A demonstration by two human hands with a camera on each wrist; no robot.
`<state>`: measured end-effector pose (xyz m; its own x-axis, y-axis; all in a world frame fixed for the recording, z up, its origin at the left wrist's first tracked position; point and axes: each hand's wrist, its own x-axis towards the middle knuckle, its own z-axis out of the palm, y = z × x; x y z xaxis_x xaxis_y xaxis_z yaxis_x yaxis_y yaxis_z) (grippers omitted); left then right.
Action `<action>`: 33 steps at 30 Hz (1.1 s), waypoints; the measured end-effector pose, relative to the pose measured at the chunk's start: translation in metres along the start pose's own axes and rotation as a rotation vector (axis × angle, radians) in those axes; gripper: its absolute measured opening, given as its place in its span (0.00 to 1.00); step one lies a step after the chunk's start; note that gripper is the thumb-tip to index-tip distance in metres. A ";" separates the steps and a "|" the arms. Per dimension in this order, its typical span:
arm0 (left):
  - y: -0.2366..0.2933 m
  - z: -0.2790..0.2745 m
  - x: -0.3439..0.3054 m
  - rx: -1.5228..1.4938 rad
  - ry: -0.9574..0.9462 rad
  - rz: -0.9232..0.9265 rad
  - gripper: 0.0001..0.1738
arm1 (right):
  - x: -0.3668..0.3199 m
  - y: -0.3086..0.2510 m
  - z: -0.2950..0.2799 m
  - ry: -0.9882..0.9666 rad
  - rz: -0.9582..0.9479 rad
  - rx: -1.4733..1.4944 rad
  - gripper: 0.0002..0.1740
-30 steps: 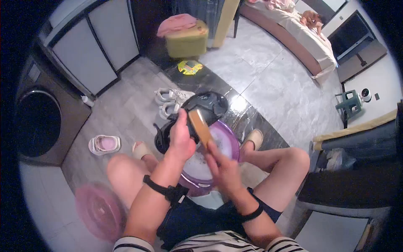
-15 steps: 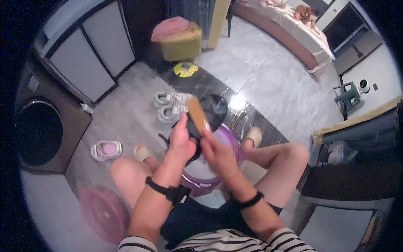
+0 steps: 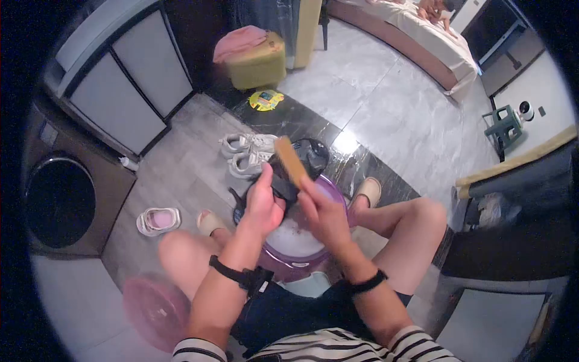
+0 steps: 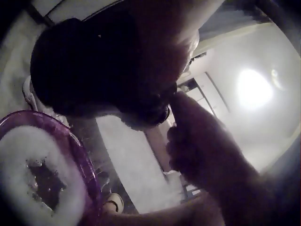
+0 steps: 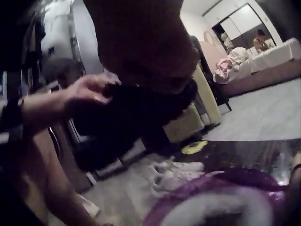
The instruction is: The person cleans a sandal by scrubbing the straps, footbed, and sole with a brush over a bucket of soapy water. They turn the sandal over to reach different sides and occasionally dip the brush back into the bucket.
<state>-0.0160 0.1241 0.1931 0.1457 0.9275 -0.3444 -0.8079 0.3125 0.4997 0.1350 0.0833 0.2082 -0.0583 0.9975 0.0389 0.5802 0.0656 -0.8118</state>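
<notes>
Over a purple basin (image 3: 277,268) of foamy water, the left hand (image 3: 264,202) grips a black item (image 3: 282,186), perhaps a shoe or bag, its exact form unclear. Fingers of the right hand (image 3: 324,211) are curled round a brown wooden brush (image 3: 291,161), held across the black item. Dark shapes fill much of both wrist views; the left wrist view shows the right hand (image 4: 202,146) beside the black item (image 4: 80,70), and the right wrist view shows the left hand (image 5: 91,90) at its edge. Bristles are hidden.
White sneakers (image 3: 246,163) stand beyond the basin, near a yellow floor sticker (image 3: 266,100). A pink basin (image 3: 158,311) and a pink-lined shoe (image 3: 159,221) lie at the left. A yellow stool (image 3: 259,65) is at the back; another person (image 3: 433,11) is on the bed (image 3: 416,45).
The black item has tilted and come slightly lower in the left hand's grip. The right hand and brush have shifted over it. The head view has turned a little.
</notes>
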 end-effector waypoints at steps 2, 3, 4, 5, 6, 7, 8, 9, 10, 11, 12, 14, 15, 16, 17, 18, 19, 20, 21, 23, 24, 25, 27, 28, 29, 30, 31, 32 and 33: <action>-0.003 -0.003 0.000 -0.052 -0.006 -0.038 0.30 | -0.010 -0.003 0.004 -0.049 0.054 0.050 0.25; 0.003 -0.003 0.003 -0.079 0.008 -0.035 0.30 | -0.016 -0.004 0.008 -0.075 0.068 0.069 0.25; 0.011 -0.005 0.006 -0.044 0.000 -0.015 0.30 | -0.033 -0.006 0.014 0.032 -0.159 0.083 0.24; 0.015 -0.009 0.006 -0.010 0.002 -0.001 0.31 | -0.034 0.000 0.014 0.021 -0.147 0.065 0.23; 0.013 -0.010 0.007 0.019 0.063 -0.009 0.31 | -0.036 0.002 0.013 0.009 -0.125 0.053 0.22; 0.009 -0.007 0.006 0.021 0.055 0.034 0.31 | -0.036 -0.004 0.009 0.003 -0.099 0.045 0.22; 0.004 -0.005 0.006 -0.013 0.005 0.030 0.32 | -0.021 -0.010 -0.001 -0.044 0.016 -0.025 0.21; -0.002 -0.005 0.005 -0.047 -0.044 0.023 0.32 | -0.010 -0.011 -0.001 -0.031 0.035 -0.017 0.21; -0.004 -0.006 0.004 -0.059 -0.073 -0.020 0.31 | -0.002 -0.013 0.000 -0.019 0.052 -0.014 0.21; -0.003 -0.007 0.003 -0.053 -0.020 -0.026 0.31 | 0.004 -0.015 0.000 -0.006 0.064 -0.014 0.21; 0.005 -0.001 0.003 -0.050 0.025 -0.024 0.31 | -0.014 -0.014 0.003 -0.108 0.117 0.010 0.21; 0.022 0.009 -0.002 -0.011 0.076 -0.046 0.31 | -0.050 -0.002 0.018 -0.007 -0.115 0.149 0.22; 0.020 0.008 -0.001 -0.004 0.059 -0.017 0.31 | -0.051 0.000 0.016 -0.032 -0.105 0.107 0.23; 0.016 0.005 0.000 0.010 0.044 0.006 0.31 | -0.051 -0.001 0.012 -0.057 -0.096 0.064 0.24; 0.013 0.001 0.002 0.034 0.025 0.026 0.31 | -0.036 -0.001 0.006 -0.058 -0.069 0.009 0.25; 0.007 -0.010 0.006 -0.022 -0.051 -0.021 0.31 | -0.020 -0.005 -0.002 -0.055 -0.043 -0.046 0.26; 0.004 -0.007 0.003 -0.055 -0.109 -0.064 0.30 | -0.006 -0.010 -0.009 -0.026 0.010 0.024 0.26; 0.001 -0.004 -0.001 -0.011 -0.121 -0.079 0.29 | 0.008 -0.017 -0.017 0.002 0.059 0.088 0.26; 0.000 -0.001 -0.003 0.034 -0.140 -0.089 0.28 | 0.017 -0.020 -0.024 0.034 0.102 0.151 0.27; 0.006 0.002 -0.004 0.125 -0.155 -0.096 0.24 | 0.020 -0.006 -0.028 0.233 -0.128 0.169 0.29; 0.010 -0.001 -0.004 0.189 -0.153 -0.102 0.23 | 0.021 -0.002 -0.034 0.292 -0.180 0.177 0.30; 0.012 -0.003 -0.005 0.252 -0.149 -0.109 0.21 | 0.021 0.001 -0.039 0.352 -0.231 0.182 0.31; 0.007 -0.001 -0.006 0.339 -0.161 0.007 0.19 | 0.029 0.001 -0.058 0.417 -0.219 0.200 0.33; 0.006 -0.002 -0.007 0.406 -0.182 0.036 0.19 | 0.029 -0.013 -0.070 0.365 0.008 0.297 0.36; 0.006 -0.003 -0.007 0.474 -0.205 0.063 0.20 | 0.033 -0.010 -0.074 0.362 0.019 0.250 0.37; 0.007 0.002 -0.011 0.495 -0.208 0.063 0.21 | 0.037 -0.007 -0.079 0.359 0.031 0.203 0.39; 0.008 0.002 -0.012 0.527 -0.216 0.015 0.21 | 0.039 -0.003 -0.084 0.355 0.042 0.153 0.40; 0.010 0.001 -0.012 0.557 -0.223 -0.030 0.22 | 0.043 0.020 -0.081 0.291 0.076 0.167 0.45; 0.012 0.003 -0.014 0.587 -0.228 -0.073 0.22 | 0.043 0.026 -0.079 0.235 0.089 0.259 0.47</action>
<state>-0.0260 0.1150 0.2058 0.3591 0.8997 -0.2483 -0.3533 0.3773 0.8561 0.2119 0.1296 0.2354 0.1889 0.9796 0.0694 0.3477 -0.0007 -0.9376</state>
